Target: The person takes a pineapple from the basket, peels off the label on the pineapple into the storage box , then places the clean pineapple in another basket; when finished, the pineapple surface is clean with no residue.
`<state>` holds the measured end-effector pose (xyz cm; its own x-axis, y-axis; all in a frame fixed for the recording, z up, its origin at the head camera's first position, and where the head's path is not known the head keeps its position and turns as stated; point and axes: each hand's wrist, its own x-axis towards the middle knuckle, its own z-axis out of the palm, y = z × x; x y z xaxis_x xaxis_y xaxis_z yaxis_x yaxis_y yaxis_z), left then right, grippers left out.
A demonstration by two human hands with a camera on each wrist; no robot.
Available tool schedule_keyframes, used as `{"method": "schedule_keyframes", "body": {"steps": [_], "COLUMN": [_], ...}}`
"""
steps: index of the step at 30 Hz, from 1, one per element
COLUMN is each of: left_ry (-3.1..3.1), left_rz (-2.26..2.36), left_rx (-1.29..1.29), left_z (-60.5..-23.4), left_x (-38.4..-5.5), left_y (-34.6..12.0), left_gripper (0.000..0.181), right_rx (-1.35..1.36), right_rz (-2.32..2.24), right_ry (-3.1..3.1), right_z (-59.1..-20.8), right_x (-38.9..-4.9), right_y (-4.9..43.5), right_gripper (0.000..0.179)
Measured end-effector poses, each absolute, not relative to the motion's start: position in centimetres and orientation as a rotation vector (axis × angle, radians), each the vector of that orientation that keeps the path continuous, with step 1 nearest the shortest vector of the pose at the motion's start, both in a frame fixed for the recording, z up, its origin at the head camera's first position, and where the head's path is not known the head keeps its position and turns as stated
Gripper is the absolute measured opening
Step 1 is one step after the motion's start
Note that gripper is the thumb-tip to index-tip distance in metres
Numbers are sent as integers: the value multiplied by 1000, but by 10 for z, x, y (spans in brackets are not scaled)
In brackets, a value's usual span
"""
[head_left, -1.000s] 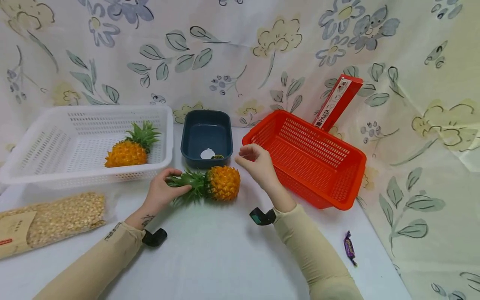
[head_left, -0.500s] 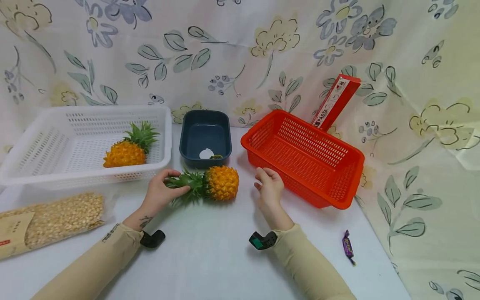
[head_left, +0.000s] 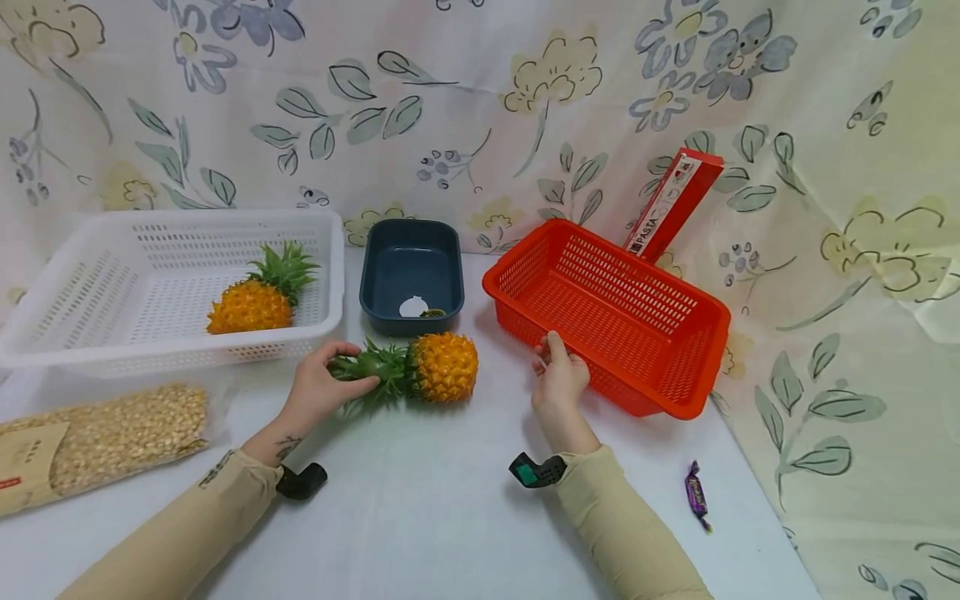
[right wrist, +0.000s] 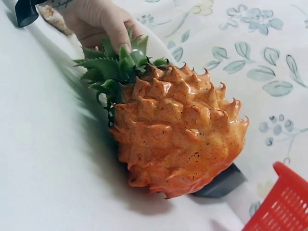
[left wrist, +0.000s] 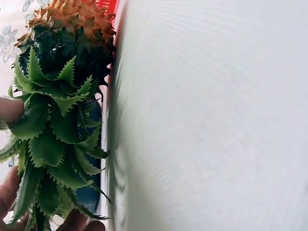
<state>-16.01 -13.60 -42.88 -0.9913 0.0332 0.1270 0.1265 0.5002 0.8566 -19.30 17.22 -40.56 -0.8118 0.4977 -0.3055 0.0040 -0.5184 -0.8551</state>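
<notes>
On the white tabletop, an orange pineapple with a green leafy crown lies on its side, crown to the left. My left hand grips the crown, thumb on the near side. The left wrist view shows the thumb and fingertips around the leaves. To the right, apart from the fruit, my right hand is loosely curled beside the near wall of the red basket. I cannot tell whether it touches the wall. The right wrist view shows the pineapple's spiky body, not the right hand's fingers.
A second pineapple lies in the white basket. Behind the gripped one stands a dark blue container. A bag of pale grains lies left, a purple-wrapped candy right. A red pasta box leans behind the red basket.
My right hand has moved from near the pineapple's right end toward the viewer and right, to the red basket's near side. The left hand and pineapple have stayed in place.
</notes>
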Motion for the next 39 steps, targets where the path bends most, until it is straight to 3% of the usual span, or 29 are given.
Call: {"method": "schedule_keyframes", "body": {"steps": [22,31,39], "left_ry": [-2807,-2932,-2740], "left_rz": [-1347,-881,-600], "left_rx": [-209,-198,-348], "left_z": [-420,-402,-375], "left_x": [-150,-123,-114], "left_y": [-137,-130,-109], "left_gripper": [59,93,83], "right_rx": [-796,-755,-735], "right_rz": [2373,2298,2198], "right_ry": [-1334,-1364,-1356], "right_z": [-408,-412,-415], "right_x": [-195,-196,-195], "right_y": [175,174,173], "right_gripper": [21,18,16]}}
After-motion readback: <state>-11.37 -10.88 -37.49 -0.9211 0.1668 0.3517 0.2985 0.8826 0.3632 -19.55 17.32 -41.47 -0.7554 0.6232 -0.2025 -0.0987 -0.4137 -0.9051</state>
